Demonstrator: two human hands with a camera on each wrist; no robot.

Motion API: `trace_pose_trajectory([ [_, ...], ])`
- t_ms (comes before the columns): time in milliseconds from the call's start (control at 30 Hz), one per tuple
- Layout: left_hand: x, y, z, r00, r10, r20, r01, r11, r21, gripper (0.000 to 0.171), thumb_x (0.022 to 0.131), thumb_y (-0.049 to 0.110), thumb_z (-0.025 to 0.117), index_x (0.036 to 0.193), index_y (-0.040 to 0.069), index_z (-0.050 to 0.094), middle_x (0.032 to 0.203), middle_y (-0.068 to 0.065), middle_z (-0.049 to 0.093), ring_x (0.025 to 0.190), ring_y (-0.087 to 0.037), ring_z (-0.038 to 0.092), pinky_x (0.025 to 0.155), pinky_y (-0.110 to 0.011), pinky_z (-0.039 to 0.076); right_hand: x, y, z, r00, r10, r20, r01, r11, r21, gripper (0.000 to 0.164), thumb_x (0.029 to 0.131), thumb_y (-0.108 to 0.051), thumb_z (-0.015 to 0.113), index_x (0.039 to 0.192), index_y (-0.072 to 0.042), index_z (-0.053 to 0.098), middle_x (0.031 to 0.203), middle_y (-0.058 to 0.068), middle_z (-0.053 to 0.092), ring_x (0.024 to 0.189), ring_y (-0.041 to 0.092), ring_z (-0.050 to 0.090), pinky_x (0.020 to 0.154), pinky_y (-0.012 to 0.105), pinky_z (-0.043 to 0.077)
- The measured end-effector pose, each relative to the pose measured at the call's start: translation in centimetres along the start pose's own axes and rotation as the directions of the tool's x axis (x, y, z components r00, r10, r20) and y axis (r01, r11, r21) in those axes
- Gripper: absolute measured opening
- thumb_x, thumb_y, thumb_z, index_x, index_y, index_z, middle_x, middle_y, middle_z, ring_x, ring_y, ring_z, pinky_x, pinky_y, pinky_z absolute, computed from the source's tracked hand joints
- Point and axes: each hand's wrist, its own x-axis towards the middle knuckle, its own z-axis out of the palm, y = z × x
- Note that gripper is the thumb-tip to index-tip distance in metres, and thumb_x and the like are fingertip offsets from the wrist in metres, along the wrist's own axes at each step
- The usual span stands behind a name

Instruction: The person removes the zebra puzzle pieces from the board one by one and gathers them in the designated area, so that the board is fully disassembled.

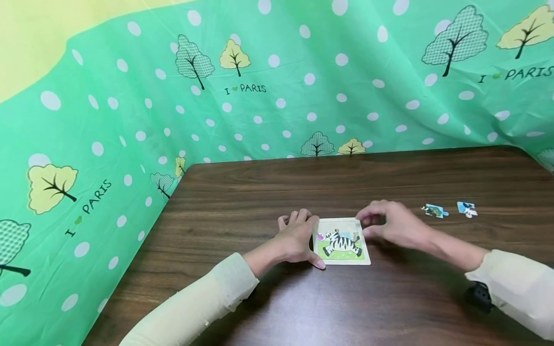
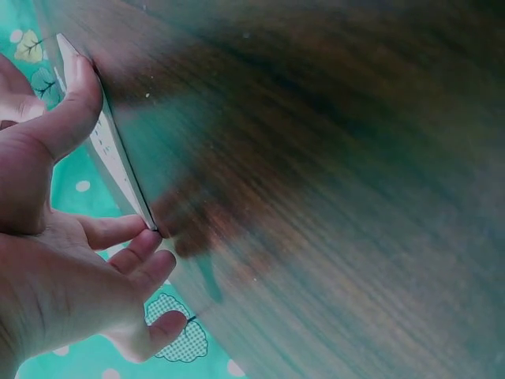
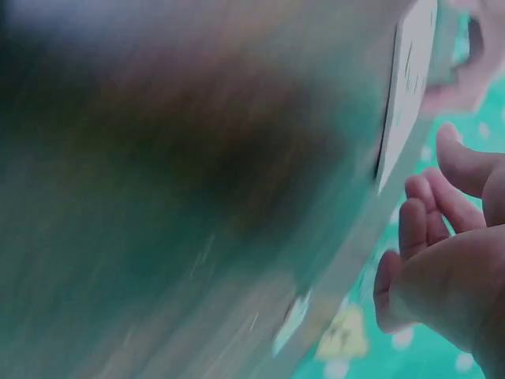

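Note:
A small square puzzle board with a pale frame and a zebra picture lies on the brown table. Along its left side, my left hand grips the frame, thumb at the near corner and index finger at the far one; the left wrist view shows this hand from the side. My right hand is at the board's upper right edge, thumb and index finger apart. In the right wrist view nothing shows between the fingers of that hand; the table there is blurred.
Two loose jigsaw pieces, one green and blue and one blue and white, lie to the right of the right hand. A green dotted cloth hangs behind and left of the table.

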Motion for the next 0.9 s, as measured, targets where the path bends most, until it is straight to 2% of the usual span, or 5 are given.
trace_pose_trajectory([
  [100, 0.0, 0.0, 0.0, 1.0, 0.001, 0.003, -0.001, 1.0, 0.002, 0.105, 0.052, 0.057, 0.087, 0.139, 0.017, 0.043, 0.134, -0.001, 0.041, 0.121, -0.02, 0.037, 0.102, -0.047, 0.025, -0.1, -1.1, 1.5, 1.0, -0.022, 0.023, 0.022, 0.999, -0.039, 0.031, 0.075, -0.013, 0.082, 0.104, -0.009, 0.072, 0.09, -0.003, 0.062, 0.087, 0.019, 0.051, 0.075, 0.034, 0.036],
  [267, 0.1, 0.0, 0.0, 1.0, 0.006, 0.0, -0.006, 1.0, -0.001, 0.098, 0.052, 0.058, 0.086, 0.132, 0.018, 0.047, 0.131, -0.001, 0.041, 0.118, -0.02, 0.037, 0.1, -0.047, 0.026, -0.2, -1.6, 3.1, 0.998, -0.057, -0.023, 0.053, 0.988, -0.143, 0.03, 0.07, -0.014, 0.085, 0.097, -0.014, 0.072, 0.09, -0.005, 0.059, 0.09, 0.02, 0.048, 0.074, 0.041, 0.022],
  [433, 0.1, 0.0, 0.0, 1.0, 0.004, 0.007, -0.004, 1.0, -0.007, 0.095, 0.053, 0.057, 0.086, 0.13, 0.019, 0.047, 0.131, -0.001, 0.042, 0.118, -0.02, 0.037, 0.1, -0.048, 0.025, -0.1, -1.6, 3.6, 0.998, -0.054, -0.024, 0.05, 0.989, -0.142, 0.028, 0.068, -0.012, 0.085, 0.09, -0.016, 0.067, 0.089, -0.005, 0.057, 0.089, 0.019, 0.046, 0.074, 0.041, 0.022],
  [667, 0.2, 0.0, -0.1, 1.0, -0.002, 0.01, 0.002, 1.0, -0.003, 0.101, 0.053, 0.057, 0.086, 0.136, 0.019, 0.045, 0.132, 0.0, 0.041, 0.119, -0.02, 0.036, 0.101, -0.047, 0.025, 0.4, -1.8, 3.5, 0.999, -0.037, 0.012, 0.038, 0.993, -0.115, 0.036, 0.065, -0.01, 0.085, 0.085, -0.019, 0.056, 0.077, -0.008, 0.052, 0.08, 0.016, 0.041, 0.072, 0.041, 0.019],
  [900, 0.1, 0.1, -0.1, 1.0, -0.001, 0.012, 0.001, 1.0, -0.008, 0.097, 0.053, 0.057, 0.087, 0.133, 0.02, 0.046, 0.132, 0.0, 0.041, 0.118, -0.02, 0.037, 0.101, -0.047, 0.025, 0.3, -1.7, 3.2, 0.997, -0.045, 0.064, 0.052, 0.993, -0.105, 0.034, 0.07, -0.011, 0.082, 0.096, -0.021, 0.064, 0.084, -0.008, 0.053, 0.086, 0.017, 0.043, 0.073, 0.04, 0.021],
])
